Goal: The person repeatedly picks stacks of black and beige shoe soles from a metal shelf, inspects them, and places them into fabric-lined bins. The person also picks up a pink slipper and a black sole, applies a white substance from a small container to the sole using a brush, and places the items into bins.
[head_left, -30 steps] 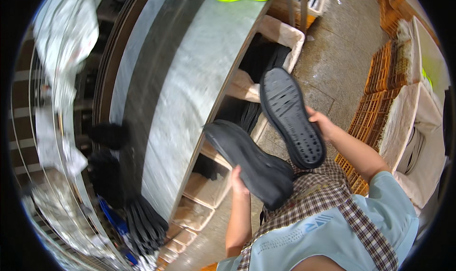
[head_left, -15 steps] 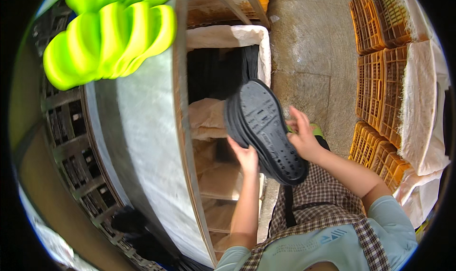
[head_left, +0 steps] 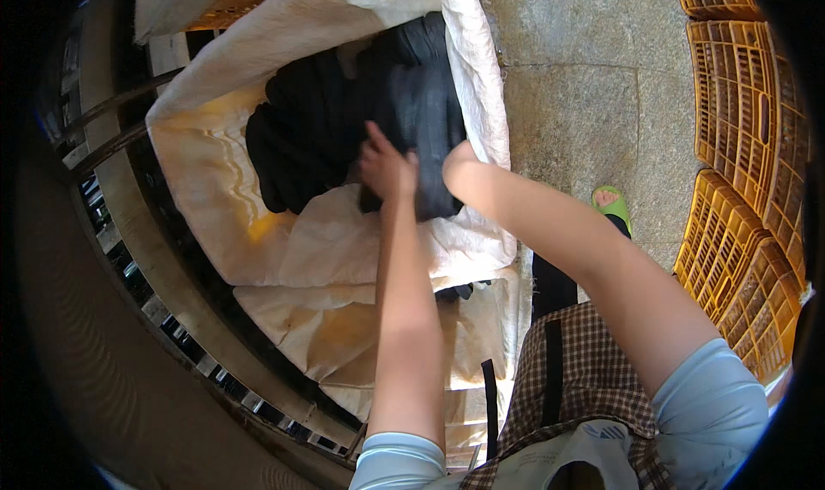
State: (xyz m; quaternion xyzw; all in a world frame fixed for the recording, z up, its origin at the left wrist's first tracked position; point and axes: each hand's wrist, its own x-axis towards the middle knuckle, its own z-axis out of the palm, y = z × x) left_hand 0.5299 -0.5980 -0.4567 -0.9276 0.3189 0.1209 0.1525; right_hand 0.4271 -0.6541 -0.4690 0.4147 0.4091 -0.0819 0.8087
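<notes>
A stack of black shoe soles [head_left: 430,116], smeared by motion, stands at the right inside a crate lined with white woven cloth [head_left: 202,159]. My left hand [head_left: 388,168] is against the near left side of this stack, index finger extended, thumb near the soles. The right hand [head_left: 461,165] reaches in at the stack's right side beside the lining. Only its wrist end shows; black soles hide the fingers. More black soles [head_left: 296,129] lie heaped to the left of my hands, inside the same crate.
A second cloth-lined container [head_left: 344,322] stands nearer me, with some black pieces in it. Orange plastic crates [head_left: 730,103] are lined up at the right beyond the stone floor [head_left: 571,112]. A slatted dark rack [head_left: 163,258] runs along the left.
Both hands have gone down into the lined crate with the black soles, which were held up in front of me. The table with bright yellow-green pieces has left the view.
</notes>
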